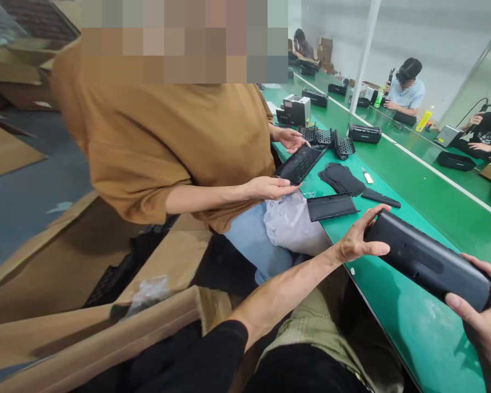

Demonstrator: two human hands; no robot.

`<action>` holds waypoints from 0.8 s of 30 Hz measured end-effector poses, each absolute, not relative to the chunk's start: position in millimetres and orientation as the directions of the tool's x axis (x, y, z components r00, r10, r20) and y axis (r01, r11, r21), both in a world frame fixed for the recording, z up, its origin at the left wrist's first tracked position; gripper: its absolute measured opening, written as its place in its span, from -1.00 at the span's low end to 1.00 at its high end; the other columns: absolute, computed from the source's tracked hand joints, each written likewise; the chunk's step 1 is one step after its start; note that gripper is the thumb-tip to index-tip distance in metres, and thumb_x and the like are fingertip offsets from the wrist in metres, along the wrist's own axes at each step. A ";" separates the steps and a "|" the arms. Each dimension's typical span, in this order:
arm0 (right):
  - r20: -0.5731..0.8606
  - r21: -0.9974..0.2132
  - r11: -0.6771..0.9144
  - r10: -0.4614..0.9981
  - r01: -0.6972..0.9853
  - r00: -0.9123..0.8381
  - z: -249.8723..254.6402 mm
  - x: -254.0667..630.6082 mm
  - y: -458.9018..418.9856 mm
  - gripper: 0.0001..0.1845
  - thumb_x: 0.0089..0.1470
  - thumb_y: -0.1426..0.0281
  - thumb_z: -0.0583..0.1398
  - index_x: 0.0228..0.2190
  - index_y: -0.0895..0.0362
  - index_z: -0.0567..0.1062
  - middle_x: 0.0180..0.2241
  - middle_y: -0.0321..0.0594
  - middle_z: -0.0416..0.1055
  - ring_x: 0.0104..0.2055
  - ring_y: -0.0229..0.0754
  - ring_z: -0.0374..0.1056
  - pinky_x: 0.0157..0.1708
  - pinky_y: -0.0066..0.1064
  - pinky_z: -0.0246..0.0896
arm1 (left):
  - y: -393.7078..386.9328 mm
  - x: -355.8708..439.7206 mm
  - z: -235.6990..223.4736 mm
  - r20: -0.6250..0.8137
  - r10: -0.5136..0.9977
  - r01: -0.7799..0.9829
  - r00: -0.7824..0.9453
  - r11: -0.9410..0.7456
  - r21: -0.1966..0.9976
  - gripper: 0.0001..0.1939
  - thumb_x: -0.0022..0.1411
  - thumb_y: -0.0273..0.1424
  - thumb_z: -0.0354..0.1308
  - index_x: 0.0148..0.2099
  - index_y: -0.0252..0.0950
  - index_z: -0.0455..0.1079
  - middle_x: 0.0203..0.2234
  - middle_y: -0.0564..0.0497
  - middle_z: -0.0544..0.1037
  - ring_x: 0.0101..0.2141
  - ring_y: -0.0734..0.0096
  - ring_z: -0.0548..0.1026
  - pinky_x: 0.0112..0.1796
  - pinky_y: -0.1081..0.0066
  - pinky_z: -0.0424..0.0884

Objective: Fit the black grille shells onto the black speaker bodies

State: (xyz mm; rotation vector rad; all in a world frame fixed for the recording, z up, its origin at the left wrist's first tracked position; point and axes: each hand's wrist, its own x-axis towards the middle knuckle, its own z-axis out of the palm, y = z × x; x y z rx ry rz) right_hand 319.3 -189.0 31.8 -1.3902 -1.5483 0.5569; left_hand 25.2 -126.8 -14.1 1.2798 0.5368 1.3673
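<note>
A long black plastic speaker housing (427, 262) is held up over the green table, slanting down to the right. My left hand (360, 237) grips its far left end, thumb on the near face and fingers over the top edge. Around the right end is my right hand (480, 305), its thumb pressed to the lower edge. The housing's smooth side, with a shallow oval recess and small slots, faces me. Beyond my left hand lie an open black shell (333, 207) and a flat black strip (380, 197) on the table.
To the left a co-worker in a brown shirt (180, 142) holds a black perforated panel (300, 165). A stack of black sheets (341, 179), a small white bottle (367, 176) and several black grilles (325, 136) lie on the table (421, 322). Cardboard boxes (94, 322) stand at lower left.
</note>
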 end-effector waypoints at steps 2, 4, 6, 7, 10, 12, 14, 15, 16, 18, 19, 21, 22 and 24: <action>0.241 -0.896 0.165 0.961 0.413 0.139 24.0 325.6 -175.3 0.03 -0.25 -0.09 0.52 0.20 0.00 0.42 0.16 -0.12 0.43 0.09 0.11 0.35 0.10 -0.14 0.25 | -119.5 28.1 -15.9 0.294 0.932 -0.367 0.212 -0.203 0.908 0.07 -0.07 0.02 0.55 0.43 -0.16 0.27 0.14 -0.12 0.46 0.11 0.04 0.46 0.16 0.16 0.38; 0.031 -0.966 -0.011 0.987 0.260 0.156 18.2 329.1 -164.5 0.02 -0.22 -0.12 0.50 0.21 -0.02 0.42 0.05 -0.16 0.48 -0.08 -0.01 0.41 -0.12 -0.27 0.33 | -111.5 29.4 -17.7 0.197 0.952 -0.321 0.233 -0.116 0.940 0.05 -0.02 0.11 0.51 0.41 -0.21 0.30 0.19 -0.15 0.46 0.20 -0.04 0.41 0.26 0.09 0.28; -0.208 -0.965 -0.223 0.971 0.135 0.122 16.4 329.2 -161.1 -0.02 -0.12 -0.16 0.45 0.23 -0.02 0.41 -0.02 -0.16 0.53 -0.26 -0.07 0.43 -0.37 -0.34 0.30 | -106.6 30.6 -19.3 0.130 0.956 -0.293 0.262 -0.050 0.955 0.01 -0.05 0.15 0.52 0.33 -0.24 0.40 0.20 -0.15 0.49 0.25 -0.06 0.38 0.31 0.07 0.23; -0.291 -0.948 -0.301 0.951 0.098 0.103 16.8 328.3 -162.1 -0.04 -0.08 -0.19 0.42 0.24 -0.02 0.41 -0.02 -0.14 0.55 -0.31 -0.07 0.45 -0.44 -0.35 0.29 | -105.9 31.9 -20.2 0.116 0.957 -0.299 0.266 -0.033 0.954 -0.04 -0.07 0.15 0.53 0.27 -0.25 0.45 0.17 -0.14 0.52 0.24 -0.05 0.39 0.30 0.08 0.24; -0.355 -0.931 -0.361 0.930 0.050 0.092 20.3 325.3 -170.5 -0.01 -0.04 -0.20 0.42 0.31 -0.07 0.37 0.09 -0.12 0.55 -0.22 -0.01 0.52 -0.42 -0.30 0.42 | -107.2 39.6 -24.1 0.122 0.964 -0.368 0.237 -0.027 0.929 -0.18 -0.09 0.15 0.53 0.07 -0.30 0.54 -0.01 -0.11 0.61 0.09 0.02 0.50 0.22 0.11 0.34; -0.335 -0.938 -0.341 0.938 0.062 0.095 22.5 324.2 -176.1 0.05 -0.07 -0.14 0.47 0.34 -0.08 0.33 0.15 -0.11 0.51 -0.16 0.01 0.53 -0.36 -0.25 0.51 | -107.7 45.2 -28.0 0.117 0.970 -0.407 0.211 -0.022 0.913 -0.24 -0.05 0.15 0.51 0.01 -0.33 0.56 -0.07 -0.12 0.63 0.04 0.04 0.53 0.21 0.10 0.35; -0.327 -0.937 -0.336 0.940 0.092 0.101 24.0 324.8 -179.7 0.06 -0.09 -0.12 0.49 0.34 -0.06 0.33 0.19 -0.08 0.49 -0.14 0.03 0.54 -0.35 -0.22 0.54 | -107.0 48.1 -32.0 0.069 0.975 -0.421 0.213 0.028 0.907 -0.22 -0.04 0.11 0.53 0.07 -0.32 0.57 -0.01 -0.16 0.62 0.10 0.01 0.52 0.26 0.06 0.31; -0.327 -0.935 -0.338 0.939 0.105 0.110 24.5 326.4 -180.8 0.05 -0.08 -0.13 0.48 0.33 -0.05 0.34 0.21 -0.06 0.48 -0.12 0.05 0.55 -0.35 -0.21 0.55 | -106.8 48.1 -33.7 0.039 0.975 -0.423 0.220 0.059 0.904 -0.16 -0.05 0.09 0.55 0.16 -0.30 0.55 0.07 -0.18 0.60 0.17 -0.03 0.49 0.30 0.04 0.27; -0.331 -0.931 -0.344 0.936 0.118 0.122 24.8 329.2 -181.6 0.03 -0.07 -0.15 0.46 0.32 -0.05 0.35 0.23 -0.06 0.47 -0.10 0.07 0.55 -0.35 -0.20 0.56 | -107.0 47.4 -35.1 0.016 0.972 -0.422 0.233 0.087 0.902 -0.08 -0.08 0.05 0.57 0.26 -0.26 0.50 0.15 -0.20 0.56 0.25 -0.06 0.43 0.34 0.02 0.23; -0.343 -0.917 -0.363 0.929 0.165 0.140 24.5 339.3 -182.0 -0.03 -0.05 -0.22 0.40 0.28 -0.07 0.39 0.26 -0.08 0.45 -0.03 0.13 0.55 -0.30 -0.16 0.58 | -110.0 45.1 -36.8 0.009 0.965 -0.418 0.263 0.105 0.902 0.10 -0.12 -0.02 0.62 0.43 -0.18 0.36 0.28 -0.20 0.47 0.38 -0.09 0.28 0.38 0.00 0.16; -0.335 -0.905 -0.362 0.930 0.223 0.148 23.6 346.7 -181.5 -0.04 -0.05 -0.25 0.37 0.26 -0.07 0.41 0.27 -0.08 0.45 0.03 0.17 0.55 -0.26 -0.14 0.59 | -112.7 44.5 -37.2 0.023 0.962 -0.418 0.270 0.095 0.904 0.15 -0.13 -0.04 0.62 0.47 -0.16 0.31 0.29 -0.20 0.46 0.40 -0.09 0.25 0.39 -0.01 0.14; -0.233 -0.858 -0.281 0.959 0.430 0.162 18.9 363.9 -178.3 0.04 -0.15 -0.28 0.40 0.26 -0.06 0.43 0.28 -0.02 0.44 0.15 0.29 0.49 -0.18 -0.06 0.60 | -119.2 46.2 -37.7 0.031 0.966 -0.416 0.255 0.081 0.906 0.15 -0.12 -0.05 0.61 0.48 -0.16 0.30 0.24 -0.19 0.49 0.37 -0.11 0.29 0.39 -0.04 0.16; -0.130 -0.807 -0.182 0.983 0.561 0.132 14.8 372.2 -175.4 0.11 -0.24 -0.25 0.44 0.27 -0.05 0.42 0.29 0.02 0.42 0.22 0.37 0.44 -0.13 0.00 0.59 | -121.9 48.8 -38.2 0.012 0.971 -0.410 0.238 0.089 0.908 0.12 -0.11 -0.06 0.60 0.46 -0.16 0.33 0.21 -0.18 0.51 0.33 -0.11 0.34 0.37 -0.06 0.19; 0.087 -0.636 0.085 0.995 0.767 -0.038 3.3 384.8 -166.8 0.19 -0.36 -0.13 0.51 0.30 -0.06 0.41 0.29 0.06 0.40 0.30 0.49 0.34 -0.03 0.12 0.56 | -123.2 55.7 -39.7 -0.058 0.972 -0.398 0.226 0.146 0.906 0.05 -0.11 -0.05 0.59 0.42 -0.16 0.39 0.16 -0.15 0.53 0.23 -0.11 0.44 0.30 -0.09 0.31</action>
